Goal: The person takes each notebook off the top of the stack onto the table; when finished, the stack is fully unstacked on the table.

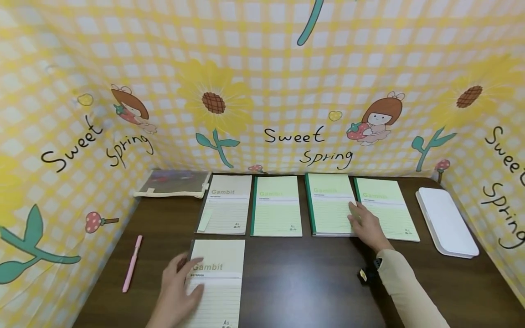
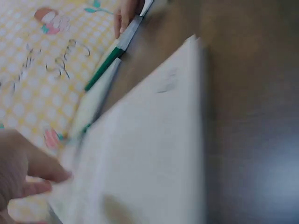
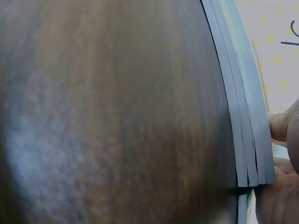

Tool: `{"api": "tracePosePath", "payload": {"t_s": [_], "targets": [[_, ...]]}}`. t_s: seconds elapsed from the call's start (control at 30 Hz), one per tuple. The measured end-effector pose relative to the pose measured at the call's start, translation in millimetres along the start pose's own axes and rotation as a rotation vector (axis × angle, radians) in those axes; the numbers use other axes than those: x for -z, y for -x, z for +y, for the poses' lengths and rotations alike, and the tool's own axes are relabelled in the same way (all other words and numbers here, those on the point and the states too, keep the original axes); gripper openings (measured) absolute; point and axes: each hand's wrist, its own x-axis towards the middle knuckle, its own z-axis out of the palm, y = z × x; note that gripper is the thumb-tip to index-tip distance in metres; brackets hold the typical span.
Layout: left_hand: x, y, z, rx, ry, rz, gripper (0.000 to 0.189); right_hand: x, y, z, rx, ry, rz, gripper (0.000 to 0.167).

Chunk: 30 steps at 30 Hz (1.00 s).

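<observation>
We find one notebook [image 1: 219,294] at lower left-centre, the left hand [image 1: 178,287] loosely spread over its left edge, gripping nothing. Right of centre, a notebook stack [image 1: 331,212] has the right hand [image 1: 368,226], fingers relaxed, at its right edge.

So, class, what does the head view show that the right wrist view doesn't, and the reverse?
Only the head view shows the pink pen, the white case and the left grip. Only the right wrist view clearly shows the separate layers at the edge of the notebook stack. Both show that stack, the right grip, the wooden table and the patterned cloth.
</observation>
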Motion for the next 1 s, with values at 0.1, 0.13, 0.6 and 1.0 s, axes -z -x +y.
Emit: {"api": "tracePosePath", "payload": {"t_s": [0.1,0.13,0.6,1.0], "targets": [[-22.6,-35.3,30.8,-0.180,0.019,0.083,0.056,2,-1.3,0,-0.002,-0.008,0.012,0.050],[-32.4,-49.3,43.2,-0.219,0.035,0.075,0.055,2,-1.8,0,-0.004,-0.010,0.017,0.050],[-172.5,-176.1,154.9,-0.145,-0.027,-0.328,0.069,-21,-16.7,-9,0.003,-0.014,0.014,0.049],[-191.4,-174.9,184.0,-0.107,0.069,-0.349,0.069,-8,-7.1,0,-0.047,0.037,0.028,0.050]]}}
